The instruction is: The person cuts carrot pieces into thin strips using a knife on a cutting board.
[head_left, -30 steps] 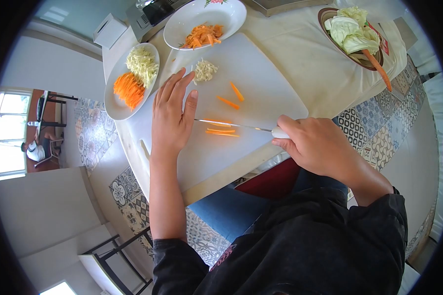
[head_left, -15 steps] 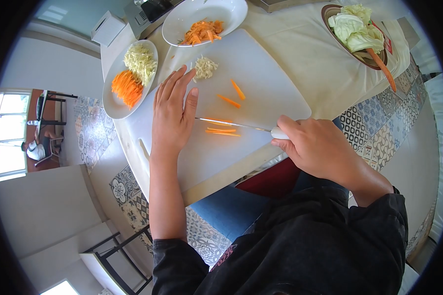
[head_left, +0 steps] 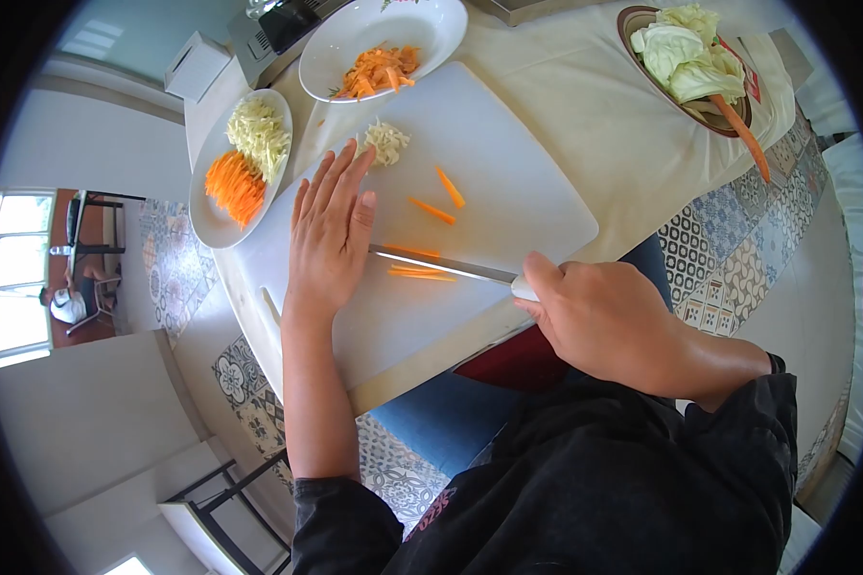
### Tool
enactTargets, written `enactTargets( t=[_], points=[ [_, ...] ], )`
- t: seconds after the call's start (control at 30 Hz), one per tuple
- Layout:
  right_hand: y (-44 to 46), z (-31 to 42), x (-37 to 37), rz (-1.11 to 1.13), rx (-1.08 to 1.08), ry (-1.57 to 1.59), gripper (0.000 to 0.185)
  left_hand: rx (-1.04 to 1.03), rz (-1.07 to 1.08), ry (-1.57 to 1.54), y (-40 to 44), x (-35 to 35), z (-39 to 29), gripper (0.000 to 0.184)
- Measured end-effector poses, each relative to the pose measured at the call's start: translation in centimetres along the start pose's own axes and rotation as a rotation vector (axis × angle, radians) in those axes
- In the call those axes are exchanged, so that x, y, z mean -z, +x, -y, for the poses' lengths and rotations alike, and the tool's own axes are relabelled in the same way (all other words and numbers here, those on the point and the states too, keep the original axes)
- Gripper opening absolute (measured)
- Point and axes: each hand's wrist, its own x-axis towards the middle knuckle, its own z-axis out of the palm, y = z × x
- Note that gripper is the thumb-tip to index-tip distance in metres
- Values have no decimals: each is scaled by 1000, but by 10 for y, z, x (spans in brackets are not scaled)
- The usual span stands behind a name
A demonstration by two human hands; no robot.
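My right hand is closed round the white handle of a knife. The blade points left over a few thin carrot strips on the white cutting board. My left hand is stretched out flat over the board, fingers extended, close to the knife's tip. Beyond its fingertips sits a small heap of chopped pale vegetable. Two loose carrot sticks lie apart from the other strips, nearer the board's middle.
An oval plate at the left bears shredded carrot and shredded cabbage. A white bowl with carrot peelings stands behind the board. At the far right, a brown-rimmed bowl contains cabbage and a carrot. A person sits far left.
The knife blade has turned, so more of its flat side shows. My right hand has shifted slightly down and left in view. The whole scene has also moved a little with the camera.
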Motion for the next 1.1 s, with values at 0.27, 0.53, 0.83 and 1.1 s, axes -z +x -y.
enactTargets(
  t=[0.27, 0.53, 0.83, 1.1],
  points=[
    [8, -2, 14, 119, -17, 70, 26, 37, 83, 4, 2, -3, 3, 49],
    [6, -6, 6, 152, 4, 5, 15, 53, 76, 38, -2, -1, -2, 51],
    [-6, -13, 3, 56, 20, -6, 15, 4, 15, -51, -4, -1, -6, 53],
    [-7, -21, 9, 12, 37, -14, 24, 5, -67, -93, -2, -3, -5, 50]
  ],
)
